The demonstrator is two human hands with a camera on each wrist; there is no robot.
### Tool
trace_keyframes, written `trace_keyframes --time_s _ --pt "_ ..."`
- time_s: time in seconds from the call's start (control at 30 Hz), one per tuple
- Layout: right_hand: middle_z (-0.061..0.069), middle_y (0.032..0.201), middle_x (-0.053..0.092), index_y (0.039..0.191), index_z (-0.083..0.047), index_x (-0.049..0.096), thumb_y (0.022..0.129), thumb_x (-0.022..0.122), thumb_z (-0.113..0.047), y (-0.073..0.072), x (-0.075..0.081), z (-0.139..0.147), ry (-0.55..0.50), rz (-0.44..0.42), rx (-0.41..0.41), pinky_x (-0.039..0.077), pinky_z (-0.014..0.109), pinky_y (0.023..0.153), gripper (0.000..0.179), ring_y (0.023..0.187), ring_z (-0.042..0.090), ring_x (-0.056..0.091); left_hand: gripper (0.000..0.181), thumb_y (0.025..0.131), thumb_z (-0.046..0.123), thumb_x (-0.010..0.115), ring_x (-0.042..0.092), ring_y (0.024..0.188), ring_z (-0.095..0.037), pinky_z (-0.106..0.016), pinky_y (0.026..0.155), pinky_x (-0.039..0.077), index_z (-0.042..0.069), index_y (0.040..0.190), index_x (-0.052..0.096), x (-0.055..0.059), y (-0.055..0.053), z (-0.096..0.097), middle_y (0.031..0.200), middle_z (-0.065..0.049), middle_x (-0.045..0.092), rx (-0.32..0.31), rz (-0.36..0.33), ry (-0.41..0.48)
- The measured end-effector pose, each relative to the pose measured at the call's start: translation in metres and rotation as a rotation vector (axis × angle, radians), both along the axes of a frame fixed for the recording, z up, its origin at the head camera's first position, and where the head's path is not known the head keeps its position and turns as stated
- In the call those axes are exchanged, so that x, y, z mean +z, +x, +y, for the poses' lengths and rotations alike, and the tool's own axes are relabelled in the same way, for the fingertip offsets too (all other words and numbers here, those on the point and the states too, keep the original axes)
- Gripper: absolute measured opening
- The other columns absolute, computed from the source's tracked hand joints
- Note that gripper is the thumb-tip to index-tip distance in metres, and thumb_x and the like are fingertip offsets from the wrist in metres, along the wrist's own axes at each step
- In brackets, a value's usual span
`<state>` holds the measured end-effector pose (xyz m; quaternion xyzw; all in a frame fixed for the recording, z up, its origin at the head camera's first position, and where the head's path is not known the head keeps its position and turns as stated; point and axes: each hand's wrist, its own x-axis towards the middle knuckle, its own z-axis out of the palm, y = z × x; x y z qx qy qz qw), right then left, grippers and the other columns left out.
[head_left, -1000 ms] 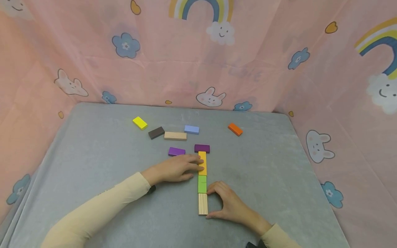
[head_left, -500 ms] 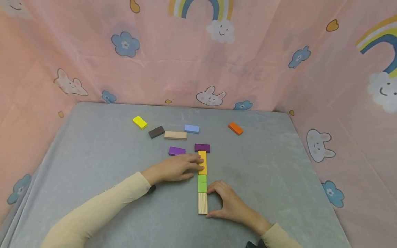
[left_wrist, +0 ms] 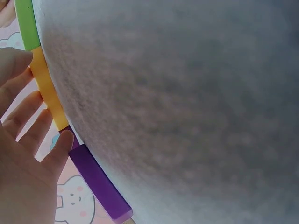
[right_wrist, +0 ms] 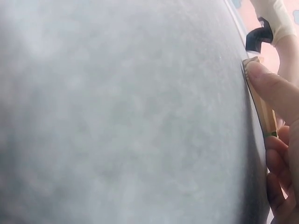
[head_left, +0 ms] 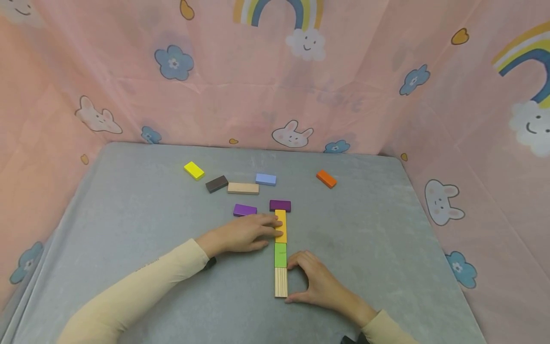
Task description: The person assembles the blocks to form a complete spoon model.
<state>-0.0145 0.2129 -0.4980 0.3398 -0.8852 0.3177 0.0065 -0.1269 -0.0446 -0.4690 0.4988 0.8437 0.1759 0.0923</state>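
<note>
A row of blocks runs lengthwise in the head view: a dark purple block (head_left: 280,206) lies crosswise at the far end, then a yellow-orange block (head_left: 281,215), a green block (head_left: 280,255) and a striped wooden block (head_left: 281,282). My left hand (head_left: 247,232) rests its extended fingertips on the yellow-orange block. Beside the row, my right hand (head_left: 315,282) curves with thumb and fingers at the two ends of the striped wooden block; its thumb lies against the near end in the right wrist view. A lighter purple block (head_left: 245,210) sits just beyond my left hand, partly covered.
Loose blocks lie toward the back: yellow (head_left: 194,170), dark brown (head_left: 216,184), plain wood (head_left: 243,188), light blue (head_left: 265,179) and orange (head_left: 326,178). They rest on a grey cloth-covered table (head_left: 365,229). A pink patterned curtain (head_left: 215,105) stands behind and at both sides.
</note>
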Motion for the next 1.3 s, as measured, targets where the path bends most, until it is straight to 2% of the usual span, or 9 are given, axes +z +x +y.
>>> trace_keyframes --time_s 0.4,0.5,0.63,0.77,1.1,1.3 --pt "-0.011 0.114 0.06 0.11 -0.018 0.057 0.063 0.087 -0.054 -0.002 0.003 0.002 -0.002 -0.027 0.028 0.049 0.029 0.093 0.067 0.107 0.003 0.053 0.039 0.097 0.024 0.06 0.042 0.145 -0.019 -0.04 0.12 0.036 0.022 0.136 0.061 0.0 0.0 0.0 0.15 0.003 0.052 -0.001 0.003 0.003" --pt "-0.012 0.114 0.059 0.111 -0.019 0.057 0.064 0.087 -0.053 -0.003 0.007 0.003 0.004 -0.074 0.038 0.05 0.028 0.093 0.065 0.107 0.003 0.053 0.039 0.097 0.024 0.061 0.042 0.145 -0.019 -0.04 0.12 0.036 0.022 0.136 0.061 -0.001 0.0 0.0 0.15 0.003 0.052 -0.003 0.008 0.006" --pt "-0.011 0.111 0.061 0.114 -0.019 0.058 0.067 0.087 -0.047 -0.011 0.017 0.004 -0.007 -0.197 0.039 0.052 0.027 0.09 0.062 0.102 0.005 0.056 0.04 0.097 0.023 0.061 0.042 0.145 -0.019 -0.04 0.12 0.036 0.022 0.137 0.061 -0.001 0.0 0.0 0.149 0.003 0.053 -0.004 0.011 0.007" --pt "-0.004 0.111 0.066 0.118 -0.015 0.061 0.072 0.087 -0.038 -0.028 0.031 0.007 -0.019 -0.274 0.019 0.054 0.029 0.089 0.058 0.099 0.01 0.061 0.04 0.097 0.024 0.061 0.041 0.146 -0.019 -0.04 0.121 0.036 0.022 0.137 0.06 -0.002 0.0 0.001 0.15 0.004 0.052 -0.004 0.006 0.005" --pt "0.003 0.115 0.069 0.123 -0.009 0.062 0.076 0.086 -0.026 -0.086 0.061 0.001 -0.034 -0.213 -0.076 0.054 0.046 0.093 0.055 0.103 0.018 0.061 0.042 0.097 0.024 0.061 0.043 0.145 -0.02 -0.04 0.118 0.04 0.022 0.139 0.059 -0.001 0.0 0.001 0.15 0.003 0.052 -0.022 0.015 0.009" --pt "0.006 0.116 0.068 0.125 -0.01 0.061 0.082 0.081 -0.026 -0.122 0.07 -0.015 -0.102 -0.274 -0.173 0.051 0.051 0.098 0.05 0.106 0.022 0.061 0.042 0.097 0.024 0.062 0.044 0.143 -0.02 -0.04 0.117 0.041 0.022 0.139 0.059 0.001 -0.001 0.0 0.15 0.001 0.052 -0.029 0.013 0.015"
